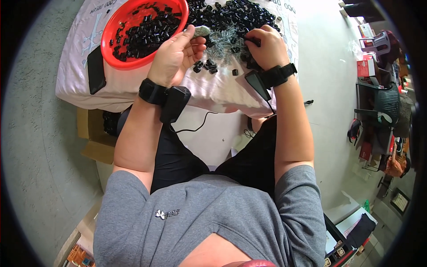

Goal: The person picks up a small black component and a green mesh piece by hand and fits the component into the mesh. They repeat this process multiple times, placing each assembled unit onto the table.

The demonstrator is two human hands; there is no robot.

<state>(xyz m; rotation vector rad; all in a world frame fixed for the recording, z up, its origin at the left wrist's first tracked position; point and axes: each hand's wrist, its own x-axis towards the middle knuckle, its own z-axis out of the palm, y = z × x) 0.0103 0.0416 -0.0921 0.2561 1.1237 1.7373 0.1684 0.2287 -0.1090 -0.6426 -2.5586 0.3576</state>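
Observation:
My left hand (pixel 175 53) is closed by thumb and fingers on a small grey-green bundle (pixel 203 31), too small to name surely. Opposite it, my right hand (pixel 270 46) pinches a small black piece (pixel 254 41), partly hidden by the fingers. Between the hands lies a loose pile of thin grey-green strands (pixel 224 42). Behind it spreads a heap of small black plastic parts (pixel 240 15). Several loose black parts (pixel 209 66) lie nearer to me on the pale cloth (pixel 213 89). A red basin (pixel 106 49) beside my left hand holds more such black parts.
A flat black phone-like slab (pixel 95 69) lies left of the basin. Black devices are strapped to both wrists, with a cable (pixel 200 127) hanging below the table edge. An open cardboard box (pixel 95 151) stands at lower left. Chairs (pixel 386 102) and boxes line the right side.

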